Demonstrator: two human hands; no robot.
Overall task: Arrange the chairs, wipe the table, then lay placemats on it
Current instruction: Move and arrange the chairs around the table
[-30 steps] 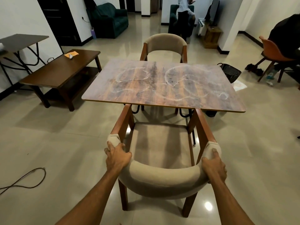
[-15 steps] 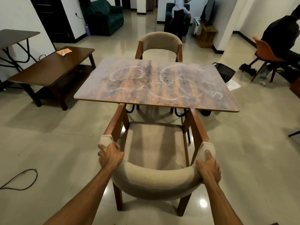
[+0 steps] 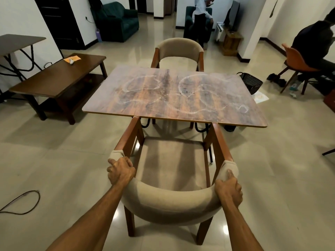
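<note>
A beige padded chair (image 3: 172, 200) with brown wooden arms stands in front of me, its front just under the near edge of the wood-grain table (image 3: 174, 98). White smeared loops mark the tabletop. My left hand (image 3: 120, 172) grips the left end of the curved backrest. My right hand (image 3: 228, 190) grips the right end, thumb laid along the padding. A second beige chair (image 3: 178, 49) faces me at the far side of the table. No placemats or cloth are in view.
A dark low table (image 3: 59, 82) with an orange paper stands at the left. A black basket (image 3: 251, 82) sits on the floor right of the table. A cable (image 3: 23, 201) lies at lower left. A person sits on an orange chair (image 3: 297, 60) at far right; another stands behind.
The chair has slid a little forward, toward the table, with both hands still gripping its backrest. My view has tipped down slightly.
</note>
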